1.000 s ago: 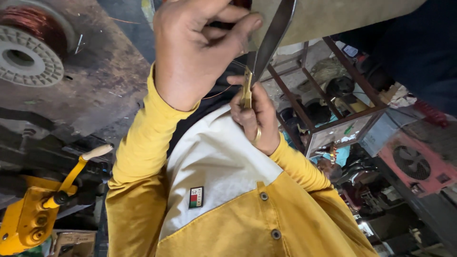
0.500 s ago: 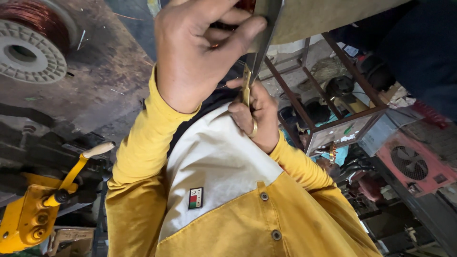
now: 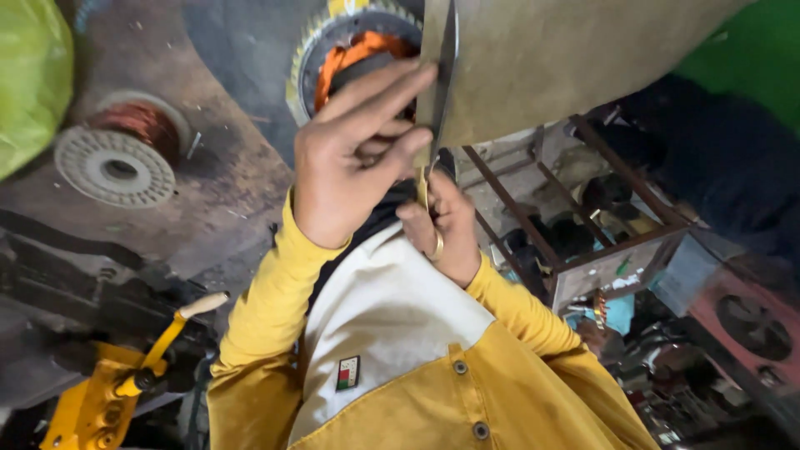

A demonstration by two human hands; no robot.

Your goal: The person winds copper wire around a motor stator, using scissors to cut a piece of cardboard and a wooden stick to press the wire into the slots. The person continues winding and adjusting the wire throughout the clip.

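Observation:
My left hand (image 3: 350,158) pinches the cut edge of a stiff tan sheet (image 3: 575,58) that fills the upper right. My right hand (image 3: 446,229) sits just below it, with a ring on one finger, and grips yellow-handled scissors (image 3: 443,92). The dark blade runs up along the sheet's left edge. Both yellow sleeves rise from my yellow and white jacket (image 3: 392,333) at the bottom. Behind my left hand sits a round motor stator (image 3: 354,42) with orange copper windings, partly hidden by my fingers.
A spool of copper wire (image 3: 125,154) lies on the dirty floor at left, beside a green bag (image 3: 33,75). A yellow hand-cranked tool (image 3: 108,400) stands at lower left. A rusty metal rack (image 3: 600,242) and a fan unit (image 3: 750,325) crowd the right.
The view has swung, so the hands now sit lower and further right, and the stator and green bag have come into sight. Both hands keep the same grip on sheet and scissors.

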